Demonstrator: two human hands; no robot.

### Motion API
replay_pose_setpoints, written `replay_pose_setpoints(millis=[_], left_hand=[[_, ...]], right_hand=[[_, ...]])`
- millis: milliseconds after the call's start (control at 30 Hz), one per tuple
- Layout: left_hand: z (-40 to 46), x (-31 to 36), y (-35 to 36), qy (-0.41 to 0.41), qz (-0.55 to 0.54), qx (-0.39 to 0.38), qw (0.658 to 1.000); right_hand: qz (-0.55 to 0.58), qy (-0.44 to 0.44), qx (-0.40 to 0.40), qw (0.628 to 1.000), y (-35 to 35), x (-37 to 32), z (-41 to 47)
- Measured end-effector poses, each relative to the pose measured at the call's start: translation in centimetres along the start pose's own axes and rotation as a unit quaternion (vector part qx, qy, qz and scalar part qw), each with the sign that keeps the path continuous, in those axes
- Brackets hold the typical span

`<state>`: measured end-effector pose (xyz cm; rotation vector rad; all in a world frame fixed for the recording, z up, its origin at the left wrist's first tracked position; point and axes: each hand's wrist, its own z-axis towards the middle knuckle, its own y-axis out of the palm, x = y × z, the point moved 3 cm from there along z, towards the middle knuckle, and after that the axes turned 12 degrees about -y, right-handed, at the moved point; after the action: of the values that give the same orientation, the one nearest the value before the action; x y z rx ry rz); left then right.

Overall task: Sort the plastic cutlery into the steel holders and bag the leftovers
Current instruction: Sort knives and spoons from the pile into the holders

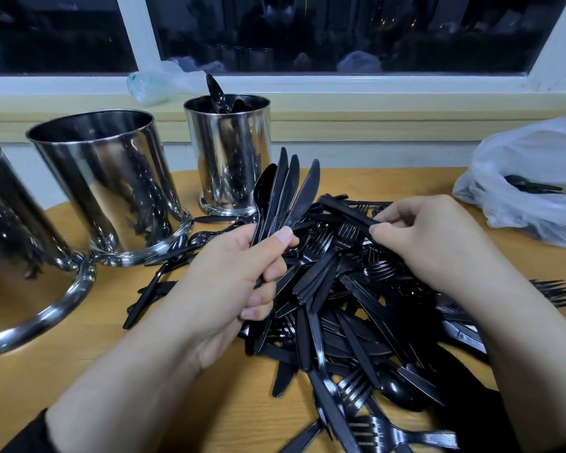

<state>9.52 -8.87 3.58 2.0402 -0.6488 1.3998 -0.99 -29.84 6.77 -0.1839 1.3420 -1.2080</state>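
Though partly hidden, knives point(286, 191) tips-up.

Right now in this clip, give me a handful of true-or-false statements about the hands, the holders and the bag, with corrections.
1. The left hand grips a bunch of knives. True.
2. The right hand lies flat on the table. False: it pinches a black piece over the cutlery pile.
3. The far steel holder holds spoons. True.
4. The plastic bag lies left of the holders. False: it lies at the right.
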Motion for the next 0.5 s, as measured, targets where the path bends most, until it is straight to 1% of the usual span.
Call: replay_pose_setpoints(millis=[167, 333, 433, 500], left_hand=[[0.0, 0.0, -0.1, 0.005, -0.004, 0.003, 1.000], [0.0, 0.1, -0.1, 0.010, 0.002, 0.015, 1.000], [-0.3, 0.4, 0.0, 0.030, 0.023, 0.024, 0.999], [-0.4, 0.9, 0.1, 0.062, 0.055, 0.045, 0.996]], right_hand=[[0.039, -0.005, 0.016, 0.999, -0.3, -0.7, -0.2], [0.073, 0.005, -0.004, 0.997, -0.4, -1.0, -0.4], [0.087, -0.009, -0.012, 0.996, -0.4, -1.2, -0.5], [0.088, -0.029, -0.026, 0.995, -0.3, -1.5, -0.6]])
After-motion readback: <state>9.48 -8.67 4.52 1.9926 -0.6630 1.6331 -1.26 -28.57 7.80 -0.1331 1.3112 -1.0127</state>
